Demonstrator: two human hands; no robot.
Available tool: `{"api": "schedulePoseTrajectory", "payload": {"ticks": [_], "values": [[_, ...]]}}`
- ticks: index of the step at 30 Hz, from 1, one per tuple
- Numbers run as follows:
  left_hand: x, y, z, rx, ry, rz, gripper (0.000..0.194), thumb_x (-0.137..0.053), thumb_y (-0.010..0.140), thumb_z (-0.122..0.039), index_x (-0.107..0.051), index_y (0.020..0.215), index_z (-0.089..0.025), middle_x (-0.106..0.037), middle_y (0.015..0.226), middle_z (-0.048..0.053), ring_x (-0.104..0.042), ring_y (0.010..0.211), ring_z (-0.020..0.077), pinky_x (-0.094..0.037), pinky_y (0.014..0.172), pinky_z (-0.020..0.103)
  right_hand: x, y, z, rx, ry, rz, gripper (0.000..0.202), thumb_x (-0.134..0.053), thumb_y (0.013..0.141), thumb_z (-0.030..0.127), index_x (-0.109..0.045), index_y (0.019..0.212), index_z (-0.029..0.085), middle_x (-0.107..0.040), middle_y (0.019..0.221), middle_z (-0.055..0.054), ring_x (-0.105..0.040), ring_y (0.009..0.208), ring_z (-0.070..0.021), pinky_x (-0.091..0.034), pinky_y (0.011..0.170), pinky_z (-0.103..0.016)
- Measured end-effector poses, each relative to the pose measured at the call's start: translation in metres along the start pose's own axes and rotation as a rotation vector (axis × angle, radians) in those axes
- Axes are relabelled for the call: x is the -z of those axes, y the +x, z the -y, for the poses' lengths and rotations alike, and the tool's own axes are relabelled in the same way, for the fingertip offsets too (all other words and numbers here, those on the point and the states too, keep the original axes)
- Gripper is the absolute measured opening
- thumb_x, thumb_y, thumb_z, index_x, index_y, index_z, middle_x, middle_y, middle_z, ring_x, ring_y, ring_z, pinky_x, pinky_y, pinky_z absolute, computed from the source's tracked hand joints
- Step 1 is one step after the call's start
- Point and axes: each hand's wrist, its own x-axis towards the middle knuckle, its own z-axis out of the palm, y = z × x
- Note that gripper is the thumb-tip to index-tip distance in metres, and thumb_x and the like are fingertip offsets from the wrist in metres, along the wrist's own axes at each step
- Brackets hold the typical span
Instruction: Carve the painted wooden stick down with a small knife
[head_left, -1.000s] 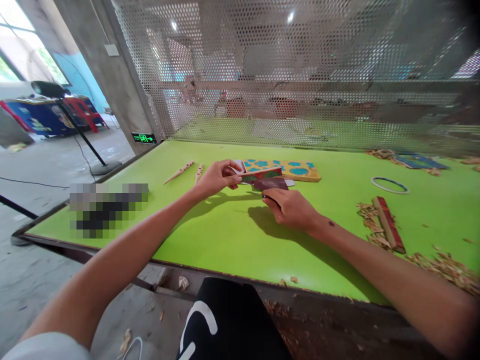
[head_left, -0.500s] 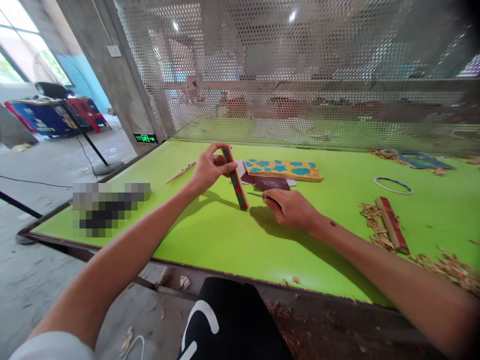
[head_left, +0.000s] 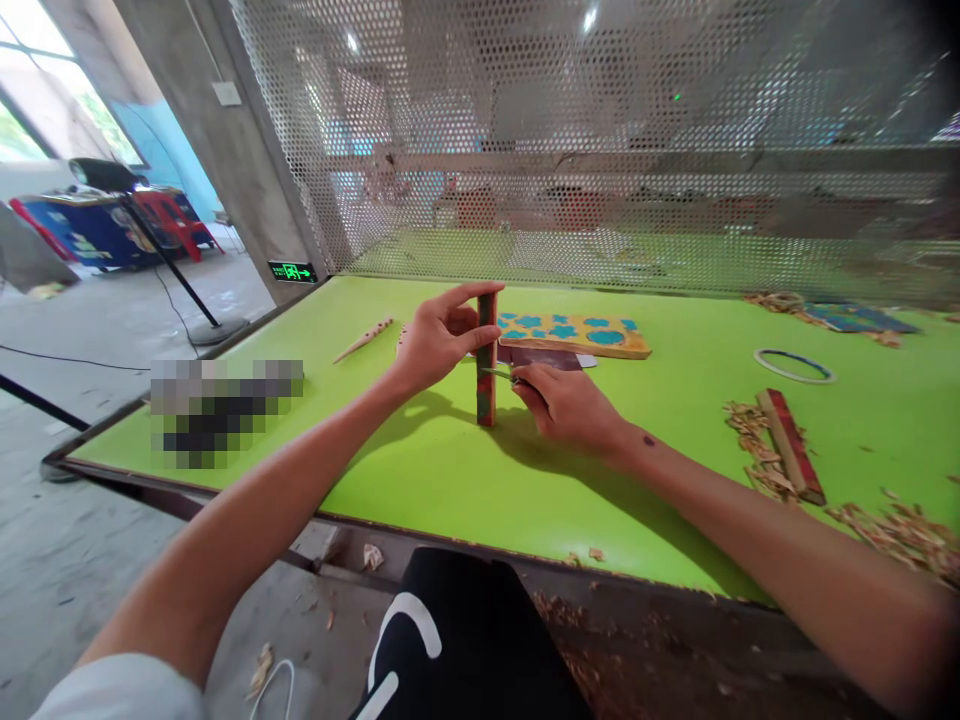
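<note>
In front of me stands the perforated screen (head_left: 570,120), and before it spreads the green table (head_left: 420,490). On this table, behind my hands, lies the yellow board with blue-green patches (head_left: 639,345); to my right lies a red-sided block (head_left: 791,445), beside wood shavings (head_left: 739,425). My left hand (head_left: 442,335) pinches the painted stick (head_left: 485,395) near its upper end, with the thumb on the near face. Half a second ago this stick was leaning; now I hold it upright, in front of the left end of the board. Whether its lower end touches the table, I cannot tell. My right hand (head_left: 574,400) is closed around the small knife (head_left: 499,374), whose blade was apart from the stick and now crosses its near face. In my judgement, this means the wood is within reach of the edge, but contact I cannot confirm.
</note>
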Motion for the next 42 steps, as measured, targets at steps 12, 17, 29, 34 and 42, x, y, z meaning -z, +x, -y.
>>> {"api": "schedulePoseTrajectory", "payload": {"ticks": [12, 17, 29, 34, 42], "values": [[-0.002, 0.000, -0.002, 0.031, 0.028, -0.015, 0.051, -0.075, 0.079, -0.023, -0.065, 0.129, -0.021, -0.070, 0.076, -0.001, -0.065, 0.067, 0.0117, -0.058, 0.068, 0.026, -0.015, 0.001, 0.010, -0.006, -0.084, -0.098, 0.036, -0.037, 0.104, 0.029, -0.065, 0.117, 0.012, -0.073, 0.101, -0.015, -0.065, 0.078, -0.0218, -0.045, 0.067, -0.034], [-0.001, 0.001, 0.000, 0.032, 0.019, -0.020, 0.051, -0.075, 0.079, -0.023, -0.065, 0.129, -0.021, -0.069, 0.074, -0.001, -0.065, 0.066, 0.0120, -0.059, 0.068, 0.027, -0.015, 0.002, 0.012, -0.047, -0.039, -0.098, 0.033, -0.038, 0.104, 0.030, -0.066, 0.112, 0.014, -0.074, 0.099, -0.014, -0.065, 0.076, -0.0211, -0.043, 0.066, -0.033], [-0.002, -0.001, -0.004, 0.022, 0.006, -0.014, 0.049, -0.075, 0.078, -0.021, -0.067, 0.126, -0.020, -0.059, 0.064, -0.004, -0.060, 0.061, 0.0111, -0.058, 0.066, 0.027, -0.017, -0.010, 0.017, -0.050, -0.047, 0.108, 0.032, -0.038, 0.103, 0.030, -0.066, 0.103, 0.016, -0.074, 0.094, -0.011, -0.062, 0.068, -0.0193, -0.036, 0.062, -0.032], [-0.002, 0.000, -0.004, 0.042, 0.013, -0.026, 0.050, -0.076, 0.077, -0.020, -0.067, 0.126, -0.021, -0.060, 0.066, -0.003, -0.061, 0.062, 0.0118, -0.057, 0.065, 0.027, -0.017, -0.006, 0.014, -0.034, -0.096, 0.036, 0.033, -0.036, 0.104, 0.031, -0.065, 0.106, 0.015, -0.073, 0.095, -0.012, -0.061, 0.068, -0.0197, -0.036, 0.061, -0.033], [0.003, 0.002, 0.002, 0.059, 0.009, -0.049, 0.047, -0.073, 0.079, -0.019, -0.064, 0.125, -0.019, -0.063, 0.065, -0.004, -0.066, 0.061, 0.0119, -0.057, 0.063, 0.025, -0.021, -0.005, 0.018, -0.034, -0.161, -0.022, 0.033, -0.035, 0.104, 0.029, -0.065, 0.106, 0.014, -0.072, 0.093, -0.013, -0.060, 0.068, -0.0197, -0.035, 0.059, -0.033]]}}
